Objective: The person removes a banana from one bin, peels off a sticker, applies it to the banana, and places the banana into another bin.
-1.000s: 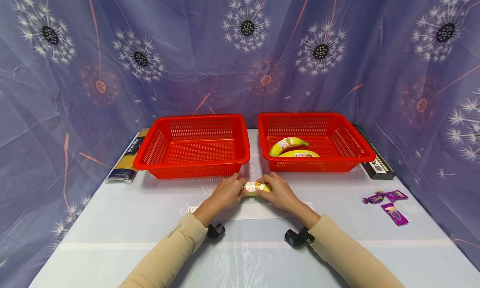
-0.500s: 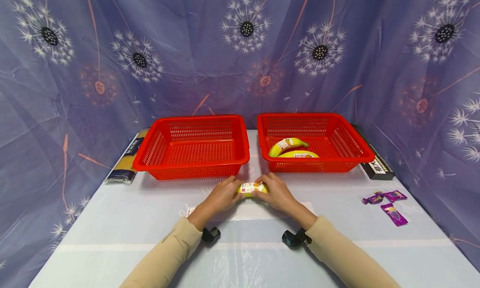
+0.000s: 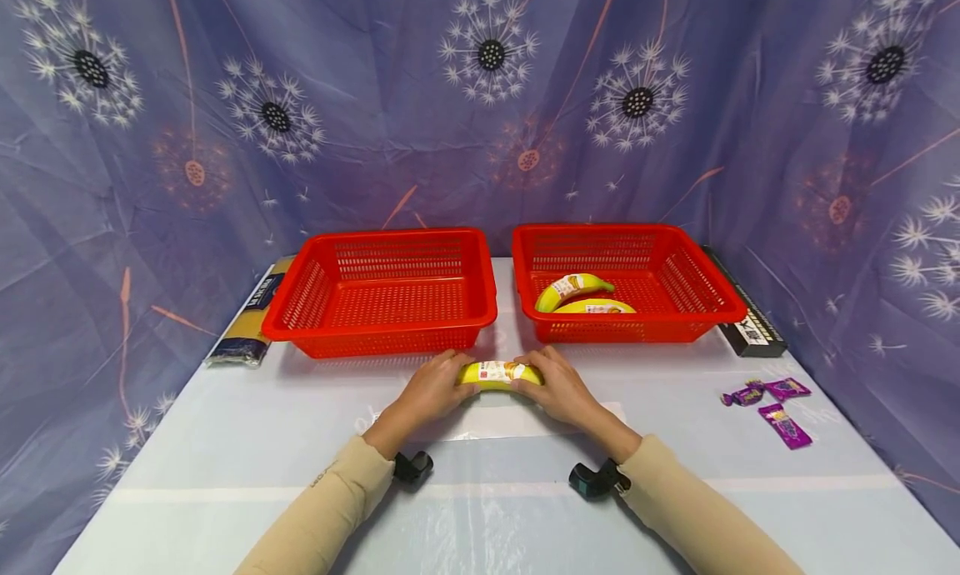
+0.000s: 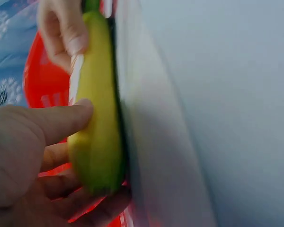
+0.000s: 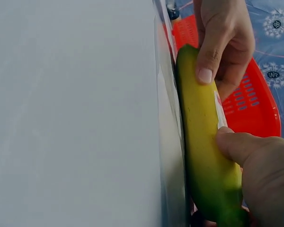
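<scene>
A yellow banana (image 3: 491,375) with a white printed label lies crosswise over the table in front of the two baskets. My left hand (image 3: 429,392) pinches its left end, thumb on the near side and fingers behind. At the other end, my right hand (image 3: 558,389) grips it in the same way. The left wrist view shows the banana (image 4: 100,94) from below its label, its greenish tip beside the left fingers. In the right wrist view, the banana's green stem end (image 5: 222,208) is beside the right hand, whose fingers are mostly hidden behind it.
A red basket (image 3: 382,342) stands at the back left. The right red basket (image 3: 637,332) holds two labelled bananas (image 3: 573,287). Purple-wrapped candies (image 3: 783,425) lie at the right. A brown-and-navy package (image 3: 251,325) and a black box (image 3: 753,333) flank the baskets. A clear strip (image 3: 495,421) lies before the hands.
My left hand has slid left along the banana to its end, so more of the banana and its label shows. My right hand keeps its grip and has barely moved.
</scene>
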`<state>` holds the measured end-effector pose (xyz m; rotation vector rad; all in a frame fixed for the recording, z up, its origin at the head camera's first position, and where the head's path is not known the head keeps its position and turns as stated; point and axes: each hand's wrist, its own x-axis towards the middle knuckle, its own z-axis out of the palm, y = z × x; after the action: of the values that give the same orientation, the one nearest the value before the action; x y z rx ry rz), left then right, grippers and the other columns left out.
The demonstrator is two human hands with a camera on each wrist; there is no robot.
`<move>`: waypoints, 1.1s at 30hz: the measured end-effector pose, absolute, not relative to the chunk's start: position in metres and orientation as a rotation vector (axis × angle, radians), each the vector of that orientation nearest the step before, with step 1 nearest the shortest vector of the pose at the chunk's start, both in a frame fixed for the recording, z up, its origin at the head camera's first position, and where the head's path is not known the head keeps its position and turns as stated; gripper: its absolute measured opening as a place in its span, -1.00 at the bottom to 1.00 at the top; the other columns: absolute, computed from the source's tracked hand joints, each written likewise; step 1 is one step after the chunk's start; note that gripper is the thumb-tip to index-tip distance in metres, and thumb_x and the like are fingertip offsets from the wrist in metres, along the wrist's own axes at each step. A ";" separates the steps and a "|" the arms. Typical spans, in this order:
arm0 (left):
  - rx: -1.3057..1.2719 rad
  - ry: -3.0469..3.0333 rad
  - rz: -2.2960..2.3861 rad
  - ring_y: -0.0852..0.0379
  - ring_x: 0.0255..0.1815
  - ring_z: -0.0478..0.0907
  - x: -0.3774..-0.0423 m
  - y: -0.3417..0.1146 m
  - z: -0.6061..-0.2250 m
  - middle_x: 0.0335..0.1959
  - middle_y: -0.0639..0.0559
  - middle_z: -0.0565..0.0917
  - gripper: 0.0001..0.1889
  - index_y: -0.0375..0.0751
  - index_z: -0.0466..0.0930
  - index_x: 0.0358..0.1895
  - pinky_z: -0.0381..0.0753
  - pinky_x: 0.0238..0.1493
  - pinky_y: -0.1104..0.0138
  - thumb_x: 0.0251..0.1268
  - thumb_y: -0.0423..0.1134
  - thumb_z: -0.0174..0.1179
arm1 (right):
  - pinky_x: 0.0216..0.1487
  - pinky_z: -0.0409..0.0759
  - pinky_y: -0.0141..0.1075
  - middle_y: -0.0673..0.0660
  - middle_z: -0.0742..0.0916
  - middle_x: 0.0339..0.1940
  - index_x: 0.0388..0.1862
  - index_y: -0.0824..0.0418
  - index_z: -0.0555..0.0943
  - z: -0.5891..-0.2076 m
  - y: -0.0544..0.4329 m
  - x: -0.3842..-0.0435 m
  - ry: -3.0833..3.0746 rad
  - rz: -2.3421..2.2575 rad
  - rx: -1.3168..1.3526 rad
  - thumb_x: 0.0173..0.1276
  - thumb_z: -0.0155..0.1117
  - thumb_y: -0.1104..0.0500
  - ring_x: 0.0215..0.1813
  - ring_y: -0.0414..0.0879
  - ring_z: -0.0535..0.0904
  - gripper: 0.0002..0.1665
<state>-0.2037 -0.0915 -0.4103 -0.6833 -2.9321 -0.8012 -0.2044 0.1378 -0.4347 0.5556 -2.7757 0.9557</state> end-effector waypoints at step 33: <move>-0.512 -2.963 -0.958 0.12 -0.21 0.47 -0.201 -0.113 -0.408 -0.23 -0.03 0.62 -0.75 -0.21 0.60 -0.12 0.44 -0.11 0.22 0.11 -0.27 0.30 | -0.10 0.50 -0.33 0.16 0.66 -0.13 0.12 0.23 0.51 -0.427 0.189 -0.203 -2.762 1.473 0.243 0.28 0.27 -0.01 -0.14 -0.10 0.54 -0.50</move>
<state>-0.2014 -0.1129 -0.4078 -0.5118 -2.9634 -0.9582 -0.2028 0.1894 -0.4271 0.2428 -2.7622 1.4732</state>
